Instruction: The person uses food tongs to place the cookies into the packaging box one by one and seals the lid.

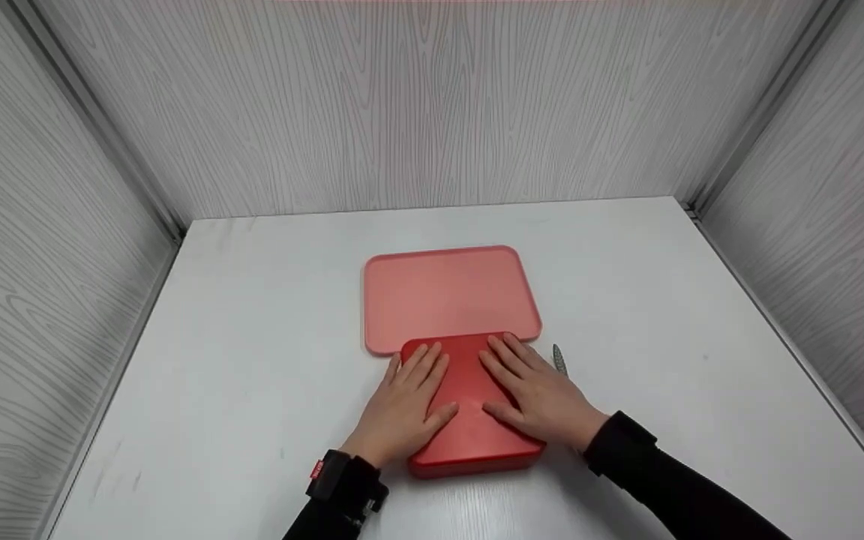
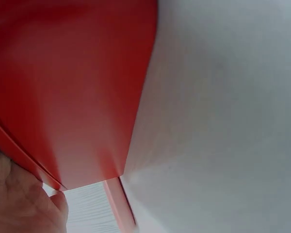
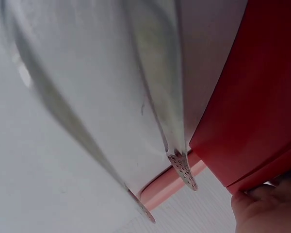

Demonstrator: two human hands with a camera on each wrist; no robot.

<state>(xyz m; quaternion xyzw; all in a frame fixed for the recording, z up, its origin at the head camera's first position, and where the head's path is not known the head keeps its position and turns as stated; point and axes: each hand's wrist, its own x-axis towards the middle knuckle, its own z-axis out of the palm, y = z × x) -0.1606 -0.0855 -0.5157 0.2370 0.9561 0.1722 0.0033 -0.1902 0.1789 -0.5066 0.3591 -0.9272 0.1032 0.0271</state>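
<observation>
A red rectangular box with its lid on [image 1: 469, 431] sits on the white table near the person, reaching to the near edge of the pink tray. The left hand [image 1: 404, 412] rests on the left part of the lid with fingers extended. On the lid's right part lies the right hand [image 1: 544, 394], its fingers straight and spread too. Beside the box's right side are metal tongs [image 3: 160, 77] with dimpled tips. In the head view only a tip of the tongs [image 1: 560, 360] shows past the right hand; the remainder is hidden.
A shallow pink tray [image 1: 443, 292] lies flat just beyond the box. White table surface [image 1: 252, 337] extends around them. Pale wood-grain panels [image 1: 432, 112] enclose the table at the back and both sides.
</observation>
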